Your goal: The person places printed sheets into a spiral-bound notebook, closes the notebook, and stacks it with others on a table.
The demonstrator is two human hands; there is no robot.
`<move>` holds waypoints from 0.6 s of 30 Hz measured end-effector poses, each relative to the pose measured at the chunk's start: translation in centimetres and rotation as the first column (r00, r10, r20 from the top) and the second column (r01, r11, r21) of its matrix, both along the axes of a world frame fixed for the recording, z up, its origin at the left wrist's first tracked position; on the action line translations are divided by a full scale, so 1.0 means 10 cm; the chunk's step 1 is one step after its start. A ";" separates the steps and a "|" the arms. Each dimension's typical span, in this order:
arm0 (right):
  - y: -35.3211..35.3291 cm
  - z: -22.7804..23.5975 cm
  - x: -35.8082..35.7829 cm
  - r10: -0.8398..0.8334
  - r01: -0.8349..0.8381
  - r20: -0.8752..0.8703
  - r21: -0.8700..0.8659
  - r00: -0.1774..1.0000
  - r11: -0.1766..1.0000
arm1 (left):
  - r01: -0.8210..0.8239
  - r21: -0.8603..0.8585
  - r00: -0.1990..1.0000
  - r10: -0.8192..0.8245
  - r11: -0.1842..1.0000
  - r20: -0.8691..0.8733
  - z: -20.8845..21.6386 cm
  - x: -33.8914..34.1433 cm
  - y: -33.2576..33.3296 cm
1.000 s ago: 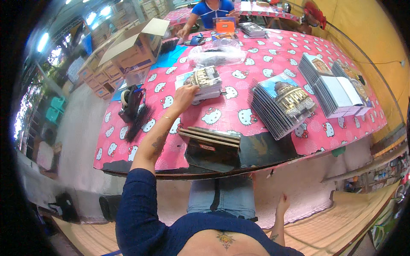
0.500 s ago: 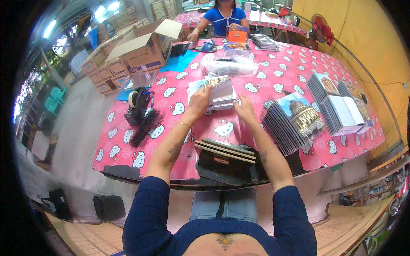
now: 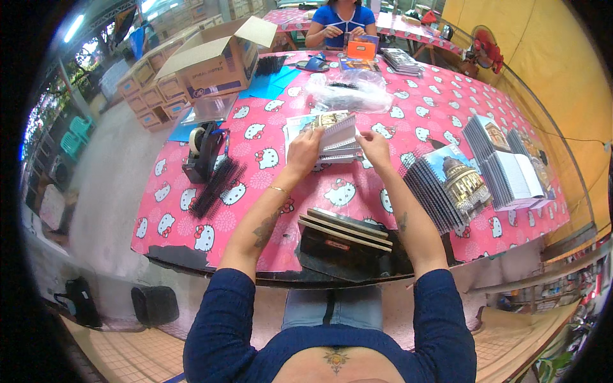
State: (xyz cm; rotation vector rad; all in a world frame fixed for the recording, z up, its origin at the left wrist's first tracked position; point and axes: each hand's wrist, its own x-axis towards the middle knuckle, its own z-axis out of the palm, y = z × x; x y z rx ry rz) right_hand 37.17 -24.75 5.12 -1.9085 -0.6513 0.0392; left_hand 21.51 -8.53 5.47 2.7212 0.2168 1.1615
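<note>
A small pile of notebook page blocks (image 3: 337,152) lies on the pink patterned table in front of me, with a row of punched holes along the edges. My left hand (image 3: 305,150) is closed on the top notebook (image 3: 337,130), its fingers over the picture cover, and holds it tilted up. At the right edge of its pages, my right hand (image 3: 374,149) pinches with thumb and forefinger. Whether it grips one sheet or several cannot be made out. Nearer to me, below both hands, sits a black block with wooden strips (image 3: 345,235).
Bound notebooks (image 3: 454,182) stand in a slanted stack at right, with more notebook stacks (image 3: 511,175) beyond. Black spiral coils (image 3: 218,188) and a tape dispenser (image 3: 203,153) lie left. A plastic bag (image 3: 350,94), open carton (image 3: 217,70) and co-worker (image 3: 341,25) are farther off.
My right hand has come up to the edge of the pages. The view has shifted slightly. Across the table, the co-worker's hands have drawn together in front of the body.
</note>
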 end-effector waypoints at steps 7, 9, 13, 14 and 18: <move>0.12 0.16 0.18 -0.034 0.000 -0.196 -0.171 0.980 0.985 | 0.046 0.037 0.997 -0.049 0.998 0.066 0.06 0.05 0.11; 0.16 0.13 0.20 -0.040 0.073 0.107 -0.334 0.993 0.940 | 0.048 -0.013 0.999 -0.048 0.999 0.022 0.05 0.05 0.10; 0.27 0.25 -0.14 -0.035 0.260 0.476 -0.415 0.879 0.872 | 0.023 -0.036 1.000 -0.022 0.999 0.006 -0.01 -0.05 0.09; 0.33 0.36 -0.12 -0.019 0.183 0.338 -0.459 0.941 0.869 | 0.025 -0.029 0.999 -0.024 0.999 0.033 -0.01 -0.06 0.06; 0.31 0.56 0.04 0.243 -0.010 -0.575 0.378 0.782 0.926 | -0.022 0.104 0.995 0.011 0.994 0.102 0.14 -0.04 -0.09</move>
